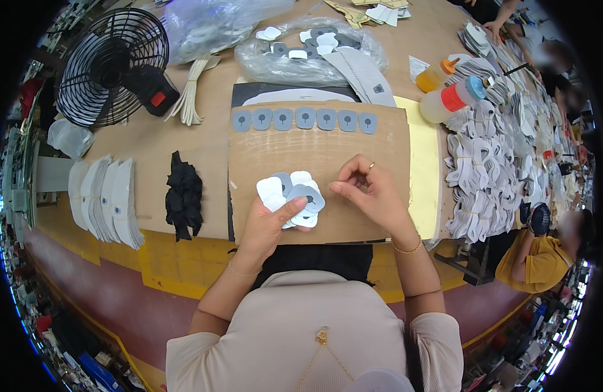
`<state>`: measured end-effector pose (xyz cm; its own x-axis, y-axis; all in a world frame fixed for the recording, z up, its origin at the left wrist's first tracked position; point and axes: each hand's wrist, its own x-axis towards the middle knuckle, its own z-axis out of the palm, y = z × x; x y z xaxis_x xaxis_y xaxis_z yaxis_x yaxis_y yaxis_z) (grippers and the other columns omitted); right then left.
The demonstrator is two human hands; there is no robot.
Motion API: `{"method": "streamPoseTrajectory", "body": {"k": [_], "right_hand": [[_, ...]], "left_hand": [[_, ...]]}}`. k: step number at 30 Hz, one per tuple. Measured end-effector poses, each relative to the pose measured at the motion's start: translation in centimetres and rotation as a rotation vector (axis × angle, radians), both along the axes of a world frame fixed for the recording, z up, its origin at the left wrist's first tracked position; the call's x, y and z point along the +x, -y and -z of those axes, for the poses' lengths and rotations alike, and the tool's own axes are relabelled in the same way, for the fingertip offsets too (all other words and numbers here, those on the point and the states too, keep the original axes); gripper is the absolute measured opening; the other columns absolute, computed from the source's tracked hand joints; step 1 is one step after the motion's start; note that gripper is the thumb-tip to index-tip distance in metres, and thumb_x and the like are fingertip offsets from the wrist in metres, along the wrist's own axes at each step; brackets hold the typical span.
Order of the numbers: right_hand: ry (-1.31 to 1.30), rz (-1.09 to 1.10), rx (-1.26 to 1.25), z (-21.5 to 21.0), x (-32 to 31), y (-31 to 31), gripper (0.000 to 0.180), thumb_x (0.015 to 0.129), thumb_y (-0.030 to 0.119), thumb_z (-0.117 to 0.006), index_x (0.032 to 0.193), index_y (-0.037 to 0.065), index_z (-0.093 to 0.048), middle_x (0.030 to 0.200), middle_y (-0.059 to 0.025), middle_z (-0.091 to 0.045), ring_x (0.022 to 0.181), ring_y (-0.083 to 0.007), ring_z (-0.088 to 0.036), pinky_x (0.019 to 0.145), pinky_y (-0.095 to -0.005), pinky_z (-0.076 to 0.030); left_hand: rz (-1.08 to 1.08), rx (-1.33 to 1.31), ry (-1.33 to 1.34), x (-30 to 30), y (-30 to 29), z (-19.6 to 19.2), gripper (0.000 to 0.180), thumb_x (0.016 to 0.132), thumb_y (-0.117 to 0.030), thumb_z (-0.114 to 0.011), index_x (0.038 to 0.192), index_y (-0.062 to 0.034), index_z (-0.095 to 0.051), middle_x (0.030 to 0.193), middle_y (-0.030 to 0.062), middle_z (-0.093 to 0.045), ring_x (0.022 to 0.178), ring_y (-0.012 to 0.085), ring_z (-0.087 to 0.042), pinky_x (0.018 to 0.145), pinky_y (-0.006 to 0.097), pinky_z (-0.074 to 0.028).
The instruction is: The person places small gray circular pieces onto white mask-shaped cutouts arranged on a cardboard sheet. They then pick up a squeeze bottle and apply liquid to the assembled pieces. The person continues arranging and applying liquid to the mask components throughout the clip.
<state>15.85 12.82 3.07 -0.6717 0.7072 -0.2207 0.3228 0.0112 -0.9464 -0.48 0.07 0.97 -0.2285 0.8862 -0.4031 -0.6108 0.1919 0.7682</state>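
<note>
My left hand [272, 222] is closed around a loose fan of white and grey fabric patches [306, 201], its thumb pressed on the top grey one, which bears a dark mark. Just right of them, my right hand [366, 191] hovers over the cardboard board [275, 150] with thumb and forefinger drawn together. Nothing shows between those fingers. Along the board's far edge lies a row of several grey patches [305, 118], each with a dark mark, side by side with small gaps.
Behind the board sits a clear plastic bag [269, 65] of more patches. A black fan [112, 72] stands far left, near stacked white pieces [109, 199] and a black cloth bundle [184, 196]. Bottles [453, 98] and bundled white pieces [481, 170] line the right. A co-worker [536, 261] sits there.
</note>
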Motion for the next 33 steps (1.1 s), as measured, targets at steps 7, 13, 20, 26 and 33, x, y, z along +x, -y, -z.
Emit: {"method": "streamPoseTrajectory", "body": {"k": [7,13,20,26,33], "right_hand": [[0.011,-0.184,0.307,-1.3,-0.3,1.1,0.022,0.082,0.009,-0.073,0.102,0.002,-0.065,0.086,-0.0021,-0.056,0.073,-0.0112,-0.057,0.062,-0.0254,-0.047],[0.017,0.016,0.143,-0.7,0.9,-0.4,0.013,0.083,0.01,-0.072,0.09,0.002,-0.064,0.078,-0.0003,-0.061,0.068,-0.008,-0.056,0.063,-0.0238,-0.048],[0.168,0.239,0.242,0.2,4.5,-10.0,0.014,0.082,0.009,-0.072,0.09,-0.001,-0.065,0.077,-0.0002,-0.065,0.068,-0.006,-0.058,0.064,-0.0213,-0.048],[0.262,0.226,0.342,2.0,3.9,-12.8,0.018,0.079,0.009,-0.074,0.09,0.0,-0.064,0.074,-0.0022,-0.065,0.065,-0.0076,-0.057,0.062,-0.0227,-0.047],[0.362,0.174,0.608,1.9,3.0,-11.7,0.015,0.078,0.009,-0.072,0.091,0.001,-0.067,0.077,-0.0071,-0.059,0.069,-0.0168,-0.06,0.065,-0.0289,-0.048]], "left_hand": [[0.094,0.028,-0.022,0.4,-0.5,0.3,0.034,0.09,-0.01,-0.066,0.118,0.0019,-0.052,0.1,0.0131,-0.066,0.083,0.0187,-0.069,0.053,0.024,-0.058],[0.096,0.022,-0.031,0.4,-0.7,0.0,0.034,0.089,-0.012,-0.067,0.116,0.0021,-0.053,0.096,0.0137,-0.067,0.083,0.0207,-0.07,0.052,0.024,-0.057],[0.125,-0.007,-0.066,0.4,-0.8,0.4,0.031,0.089,-0.013,-0.068,0.114,0.0003,-0.055,0.094,0.0107,-0.068,0.081,0.0177,-0.069,0.054,0.026,-0.056],[0.116,-0.012,-0.064,0.3,-0.7,0.7,0.033,0.088,-0.014,-0.068,0.115,-0.0004,-0.055,0.095,0.0099,-0.067,0.082,0.0168,-0.068,0.055,0.026,-0.057],[0.104,-0.026,-0.051,0.3,-0.7,1.0,0.034,0.088,-0.009,-0.066,0.117,0.0011,-0.052,0.097,0.0142,-0.067,0.084,0.0219,-0.07,0.051,0.024,-0.056]]}}
